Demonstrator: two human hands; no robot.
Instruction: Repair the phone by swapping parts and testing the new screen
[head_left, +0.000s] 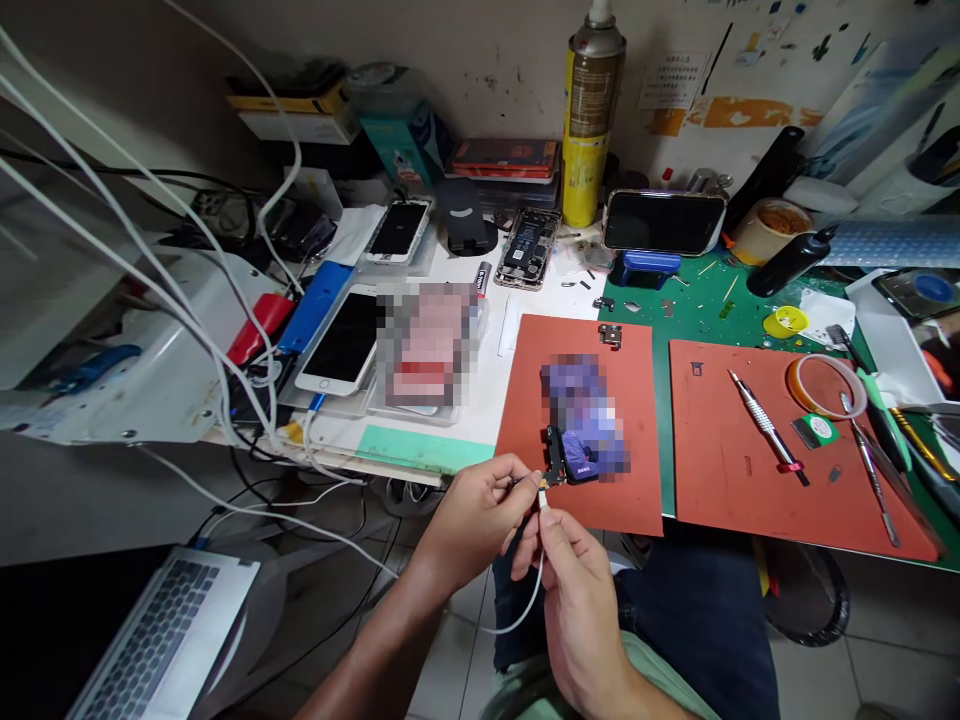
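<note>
Bracing, seemingly for alignment: left hand, pinching small black part at orange mat, seven o'clock edge; right hand, gripping white cable plug from six o'clock. Pixelated purple item: one o'clock of both.

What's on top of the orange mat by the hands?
A blurry purple thing and a small metal part are on the orange mat. A black part shows beside the purple thing, near the left hand. Whatever they cover can't be seen.

Yellow can upright near wall; open laptop lower left; silver-handled tool on right orange mat.
</note>
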